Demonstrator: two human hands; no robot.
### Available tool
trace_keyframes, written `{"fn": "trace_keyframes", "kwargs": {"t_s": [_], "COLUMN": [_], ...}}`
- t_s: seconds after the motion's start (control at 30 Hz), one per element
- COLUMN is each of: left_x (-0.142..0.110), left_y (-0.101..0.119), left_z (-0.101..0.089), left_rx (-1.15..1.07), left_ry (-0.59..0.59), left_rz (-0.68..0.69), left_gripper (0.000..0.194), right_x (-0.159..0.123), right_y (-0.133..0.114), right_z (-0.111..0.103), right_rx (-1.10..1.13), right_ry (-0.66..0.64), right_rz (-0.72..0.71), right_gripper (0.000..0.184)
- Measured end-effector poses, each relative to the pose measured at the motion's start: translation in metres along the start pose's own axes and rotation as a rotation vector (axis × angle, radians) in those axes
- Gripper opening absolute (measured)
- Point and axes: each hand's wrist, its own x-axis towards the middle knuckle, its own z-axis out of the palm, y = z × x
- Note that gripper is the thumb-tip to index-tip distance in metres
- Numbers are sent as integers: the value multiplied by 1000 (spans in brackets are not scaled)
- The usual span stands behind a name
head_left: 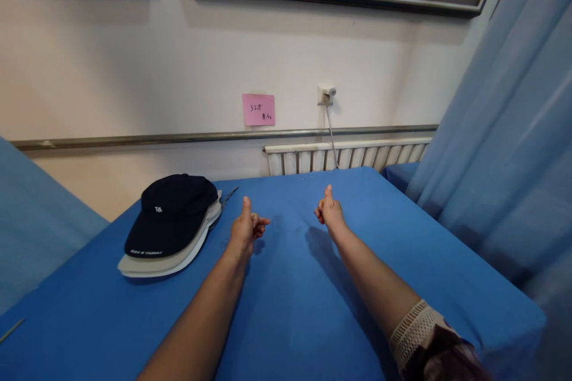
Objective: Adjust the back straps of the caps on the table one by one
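Observation:
My left hand (245, 228) hangs just above the blue-covered table (290, 309), thumb up and apart, with a finger pointing right and the others loosely bent. It holds nothing. Opposite it, my right hand (329, 211) has its thumb raised too, its other fingers part-curled towards the left and no object in them. A gap separates the two hands. Left of my left hand lies a stack of caps: a dark navy cap (172, 214) with small white lettering on top, pale caps (196, 248) under it.
A thin stick-like object (12, 330) lies at the table's left edge. Blue curtains (504, 131) hang on both sides. Behind the table are a white radiator (357, 155), a metal rail (179, 139), a plugged-in socket (326, 95) and a pink note (258, 110) on the wall.

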Motion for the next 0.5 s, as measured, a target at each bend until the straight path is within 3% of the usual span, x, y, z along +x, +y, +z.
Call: {"fn": "trace_keyframes", "kwargs": {"t_s": [0.13,0.3,0.4,0.5], "left_x": [-2,-11,-20,-27], "left_y": [-24,-56,-58,-49], "left_z": [-7,-24,-44,-76], "left_rx": [92,177,179,158], "left_ry": [2,37,141,352], "left_rz": [-52,-89,-14,138], "left_gripper": [65,41,27,34], "right_x": [-16,-51,-71,-82], "right_y": [22,66,82,89], "right_z": [12,31,36,32], "right_rx": [-121,-203,-185,-164], "right_ry": [-52,-259,-334,-381], "right_rz": [82,66,45,7], "right_gripper": [72,56,32,18]}}
